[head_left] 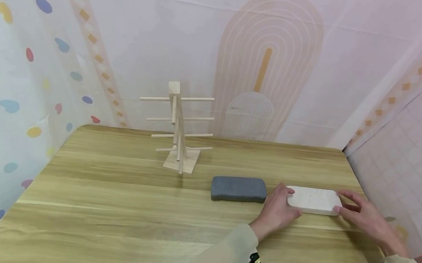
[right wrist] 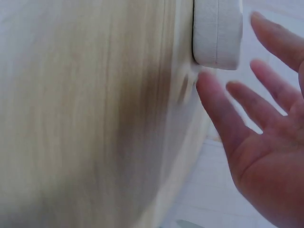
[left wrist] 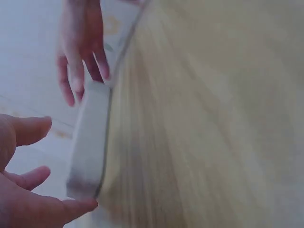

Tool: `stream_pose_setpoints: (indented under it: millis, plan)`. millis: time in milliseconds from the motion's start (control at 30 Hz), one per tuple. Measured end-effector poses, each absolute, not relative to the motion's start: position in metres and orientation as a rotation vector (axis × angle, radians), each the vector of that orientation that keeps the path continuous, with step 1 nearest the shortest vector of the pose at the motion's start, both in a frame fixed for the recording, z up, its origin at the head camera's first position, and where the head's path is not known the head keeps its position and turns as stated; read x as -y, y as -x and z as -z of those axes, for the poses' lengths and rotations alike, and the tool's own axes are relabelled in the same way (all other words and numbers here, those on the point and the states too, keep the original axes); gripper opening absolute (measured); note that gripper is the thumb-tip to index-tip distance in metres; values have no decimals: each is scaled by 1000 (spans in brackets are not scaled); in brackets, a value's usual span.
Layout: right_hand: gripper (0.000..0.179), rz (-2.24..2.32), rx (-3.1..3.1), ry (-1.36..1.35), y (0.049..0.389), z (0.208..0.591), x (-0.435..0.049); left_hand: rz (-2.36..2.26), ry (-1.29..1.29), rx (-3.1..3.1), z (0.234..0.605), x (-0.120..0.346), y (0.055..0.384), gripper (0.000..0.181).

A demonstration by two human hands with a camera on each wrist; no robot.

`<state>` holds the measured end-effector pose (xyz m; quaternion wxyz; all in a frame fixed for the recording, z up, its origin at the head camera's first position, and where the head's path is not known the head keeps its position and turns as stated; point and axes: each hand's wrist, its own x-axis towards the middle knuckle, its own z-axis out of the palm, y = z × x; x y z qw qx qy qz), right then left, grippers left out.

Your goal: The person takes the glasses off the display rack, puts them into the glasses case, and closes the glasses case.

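A white glasses case [head_left: 314, 200], with a seam along its side, lies lengthwise on the table toward the right. At its left end is my left hand [head_left: 279, 206], thumb and fingers spread; in the left wrist view one fingertip is right at the case's corner. My right hand [head_left: 363, 216] is at the opposite end, and the right wrist view has its fingers [right wrist: 213, 95] spread and slightly apart from the case. Just left of my left hand lies a dark grey glasses case [head_left: 238, 189].
A wooden stand [head_left: 180, 123] with several thin pegs sticking out sideways and forward rises at the back, left of both cases. The wood-grain table [head_left: 108, 206] ends at a patterned curtain [head_left: 159, 34] behind and at both sides.
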<state>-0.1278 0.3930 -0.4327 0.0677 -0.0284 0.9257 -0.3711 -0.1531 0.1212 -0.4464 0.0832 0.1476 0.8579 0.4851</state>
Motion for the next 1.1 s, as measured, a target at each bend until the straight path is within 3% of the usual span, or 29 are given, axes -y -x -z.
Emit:
stream_pose_setpoints:
  millis: [467,733,1100]
  plan:
    - [62,986,-3151,47,117,413,-354,-1719,-512,-2456,414,-60,126,61]
    - [50,1037,-3277,238,117,408,-329,-1719,-545,-2587,409,-16,122,58]
    - [49,1011,-3377,378,113,406,-298,-1510,-724,-2852,413,40,120,58]
